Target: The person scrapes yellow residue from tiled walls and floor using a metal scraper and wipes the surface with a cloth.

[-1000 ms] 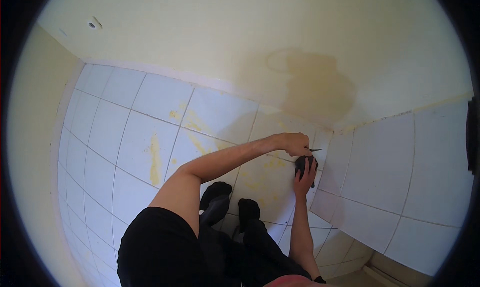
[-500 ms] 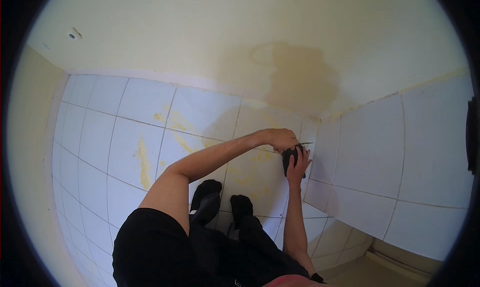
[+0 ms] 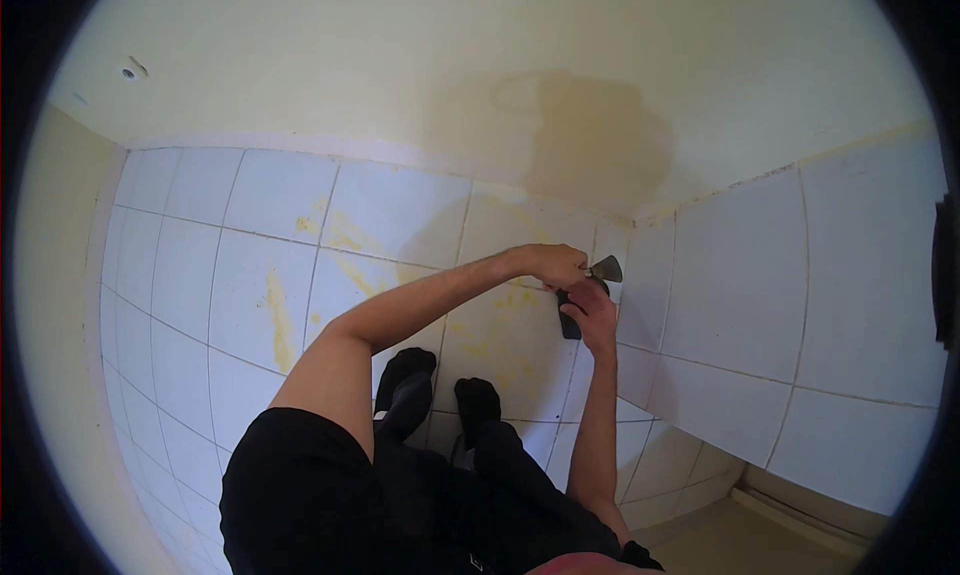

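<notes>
My left hand is closed around a scraper, with its flared metal blade jutting out to the right of my knuckles. Just below it, my right hand grips a dark, roughly oblong object; its fingers cover much of it, so I cannot tell its kind. Both hands are close together near the corner where the floor meets the tiled side on the right. The scraper's handle is hidden in my left hand.
White floor tiles carry yellowish smears left of my feet and between my arms. A cream wall rises ahead. To the right stands a white-tiled face. My dark-socked feet are below my left forearm.
The scraper's blade has turned from edge-on to broad side showing. My right hand has shifted on the dark object, its fingers no longer spread over it.
</notes>
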`<act>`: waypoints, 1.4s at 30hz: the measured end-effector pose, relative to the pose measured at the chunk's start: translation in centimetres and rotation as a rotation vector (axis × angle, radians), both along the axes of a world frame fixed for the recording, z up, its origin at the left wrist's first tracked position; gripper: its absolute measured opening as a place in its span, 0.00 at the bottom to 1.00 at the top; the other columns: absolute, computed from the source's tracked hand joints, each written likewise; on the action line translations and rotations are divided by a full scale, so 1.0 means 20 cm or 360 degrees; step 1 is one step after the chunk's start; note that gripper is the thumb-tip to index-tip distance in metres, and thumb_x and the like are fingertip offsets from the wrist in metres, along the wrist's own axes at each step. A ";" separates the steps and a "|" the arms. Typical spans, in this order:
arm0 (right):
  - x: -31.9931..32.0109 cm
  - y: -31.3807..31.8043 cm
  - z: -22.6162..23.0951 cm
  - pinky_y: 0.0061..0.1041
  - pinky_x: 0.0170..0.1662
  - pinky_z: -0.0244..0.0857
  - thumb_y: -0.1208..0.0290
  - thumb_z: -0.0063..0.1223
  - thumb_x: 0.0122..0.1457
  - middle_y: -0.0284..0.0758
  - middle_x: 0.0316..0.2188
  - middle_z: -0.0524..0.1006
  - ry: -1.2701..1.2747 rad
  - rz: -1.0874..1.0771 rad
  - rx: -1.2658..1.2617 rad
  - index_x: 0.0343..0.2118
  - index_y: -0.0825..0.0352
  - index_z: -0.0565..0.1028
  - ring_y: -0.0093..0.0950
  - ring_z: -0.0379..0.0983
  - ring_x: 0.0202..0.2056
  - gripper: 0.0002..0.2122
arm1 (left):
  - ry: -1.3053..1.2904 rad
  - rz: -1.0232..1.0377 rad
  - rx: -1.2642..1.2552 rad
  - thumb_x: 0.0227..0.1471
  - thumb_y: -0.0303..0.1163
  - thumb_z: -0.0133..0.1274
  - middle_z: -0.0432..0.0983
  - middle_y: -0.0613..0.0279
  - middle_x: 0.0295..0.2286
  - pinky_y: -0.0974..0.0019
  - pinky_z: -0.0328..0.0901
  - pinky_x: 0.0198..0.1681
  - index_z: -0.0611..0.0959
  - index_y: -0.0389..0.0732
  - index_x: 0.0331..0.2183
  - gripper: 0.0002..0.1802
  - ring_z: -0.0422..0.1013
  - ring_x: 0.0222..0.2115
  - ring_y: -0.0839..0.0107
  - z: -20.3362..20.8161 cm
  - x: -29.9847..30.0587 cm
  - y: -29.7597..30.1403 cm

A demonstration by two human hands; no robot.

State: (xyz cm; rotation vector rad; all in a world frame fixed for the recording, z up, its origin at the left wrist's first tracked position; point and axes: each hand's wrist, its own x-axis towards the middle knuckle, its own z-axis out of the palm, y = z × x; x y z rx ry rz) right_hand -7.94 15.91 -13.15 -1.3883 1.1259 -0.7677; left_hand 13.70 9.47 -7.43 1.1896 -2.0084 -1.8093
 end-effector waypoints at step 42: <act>0.11 0.01 0.07 0.28 0.45 0.72 0.60 0.46 0.70 0.36 0.38 0.80 -0.0460 -0.0338 0.0300 0.49 0.73 0.75 0.26 0.77 0.36 0.18 | 0.0141 -0.0207 0.0109 0.62 0.34 0.49 0.82 0.61 0.28 0.64 0.72 0.31 0.79 0.35 0.42 0.13 0.77 0.25 0.72 -0.04 0.05 0.01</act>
